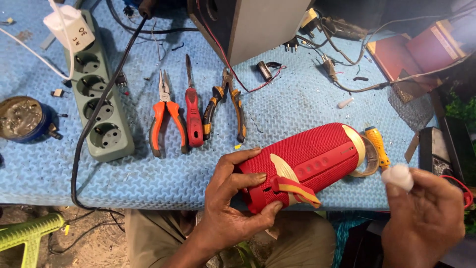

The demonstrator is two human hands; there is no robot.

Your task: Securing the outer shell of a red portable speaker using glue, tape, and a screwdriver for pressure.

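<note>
speaker: red cylindrical fabric speaker (302, 159) lies on its side at the bench's (307, 106) front edge, toward the right; one end overhangs the edge.
left hand: left hand (233, 196) wrapped around the speaker's near end, thumb on top, fingers underneath, clamped on it.
right hand: right hand (426, 208) off the front right corner, fingertips pinched together on a small white wad (398, 176), cloth or cotton, can't tell which.
strap: beige strap (297, 186) hangs loose off the near end.
far end: pale ring cap (364, 154) looks lifted away from the body; yellow-handled screwdriver (378, 145) lies right beside it.
tools: orange-handled pliers (166, 116), red-handled tool (192, 111), black-yellow pliers (225, 106) lie untouched mid-bench; green power strip (99, 92) at the left.
progress: judging by this, end cap loosened, body not opened, no internals exposed. Looks early; most of the work remains.
</note>
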